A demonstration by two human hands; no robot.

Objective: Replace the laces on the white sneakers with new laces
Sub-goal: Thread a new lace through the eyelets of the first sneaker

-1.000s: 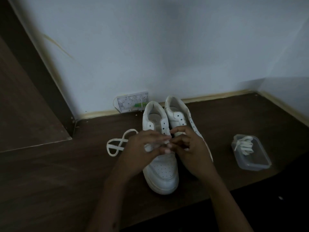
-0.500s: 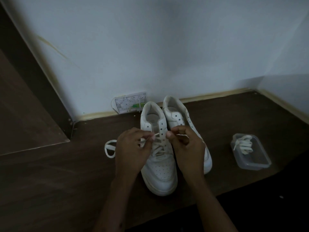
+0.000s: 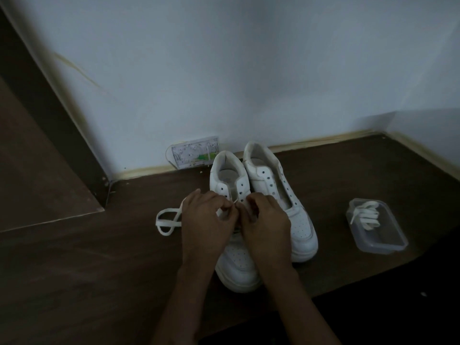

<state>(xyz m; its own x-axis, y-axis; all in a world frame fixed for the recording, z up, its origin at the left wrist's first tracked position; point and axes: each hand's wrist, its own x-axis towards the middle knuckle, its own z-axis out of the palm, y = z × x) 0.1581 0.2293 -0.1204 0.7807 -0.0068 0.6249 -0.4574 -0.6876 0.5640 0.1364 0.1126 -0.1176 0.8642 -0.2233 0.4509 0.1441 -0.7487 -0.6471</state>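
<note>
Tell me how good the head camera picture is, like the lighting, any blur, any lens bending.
Head view: dim and underexposed, with a bluish cast on the wall; the white sneakers still stand out against the dark wooden surface. No glare. The wide angle bows the baseboard and door frame. Both hands look slightly soft, and their grip on the lace is hard to make out.

2 white sneakers (image 3: pixel 268 185) side by side — loose lace (image 3: pixel 167 221) left.
</note>
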